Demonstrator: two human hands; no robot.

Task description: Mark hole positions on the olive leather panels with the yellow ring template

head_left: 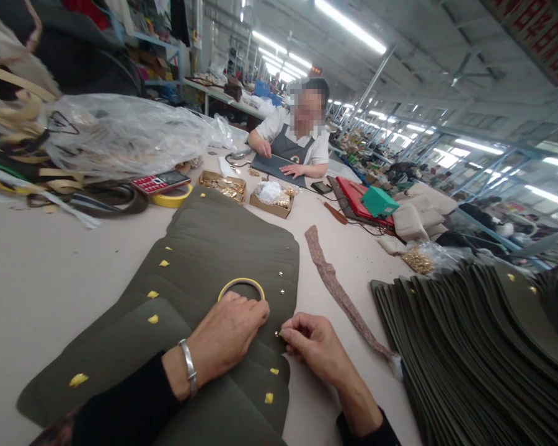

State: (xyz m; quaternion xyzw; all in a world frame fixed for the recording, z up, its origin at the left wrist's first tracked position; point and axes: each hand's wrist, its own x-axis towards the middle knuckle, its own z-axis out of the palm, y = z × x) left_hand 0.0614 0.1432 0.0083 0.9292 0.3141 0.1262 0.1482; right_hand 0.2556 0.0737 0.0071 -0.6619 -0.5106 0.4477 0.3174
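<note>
Several olive-green leather panels [223,248] lie fanned out on the table, each marked with small yellow tabs [153,319] and brass studs [281,291]. My left hand [225,334], a silver bangle on its wrist, rests closed on the stack next to a yellow tape ring [240,284]. My right hand [314,344] pinches a small brass stud [278,334] at the edge of a panel, just right of the left hand.
A second stack of olive panels [469,353] lies at right, with a patterned strip [337,288] between the stacks. Boxes of brass hardware [223,186], a phone [160,181], straps and a plastic bag [121,133] sit at left. A person [292,139] works opposite, near a red case [360,198].
</note>
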